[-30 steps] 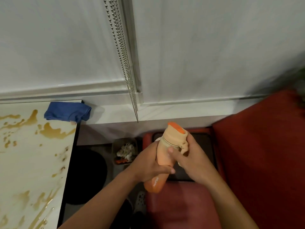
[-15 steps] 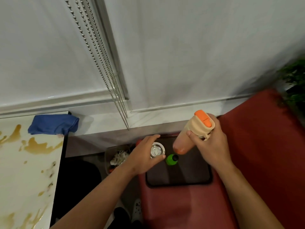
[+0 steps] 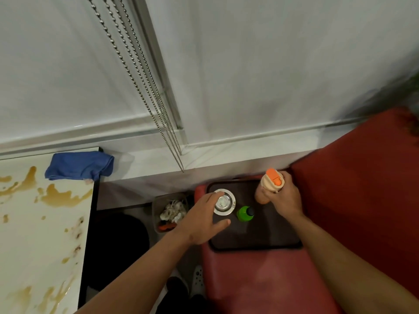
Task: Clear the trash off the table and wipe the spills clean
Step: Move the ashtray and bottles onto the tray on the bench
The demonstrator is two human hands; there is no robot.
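A white table [image 3: 27,234] at the left carries brown spills [image 3: 61,196]. A blue cloth [image 3: 79,165] lies folded at its far right corner. My right hand [image 3: 281,198] grips an orange bottle [image 3: 271,182] with a peach lid, standing it on a dark tray [image 3: 272,236] on the red seat. My left hand [image 3: 204,218] reaches over the tray with relaxed fingers touching a round metal container [image 3: 226,202]. A green bottle [image 3: 244,213] stands between my hands.
A small bin [image 3: 170,214] holding crumpled trash sits on the floor between table and red seat [image 3: 260,279]. Bead chains [image 3: 140,87] hang from the white blind ahead. Shoes [image 3: 197,277] show on the floor below. The red seat back [image 3: 362,189] rises at the right.
My right hand carried the orange bottle to the right and set it upright on the tray. My left hand let go of the bottle and moved onto the metal container.
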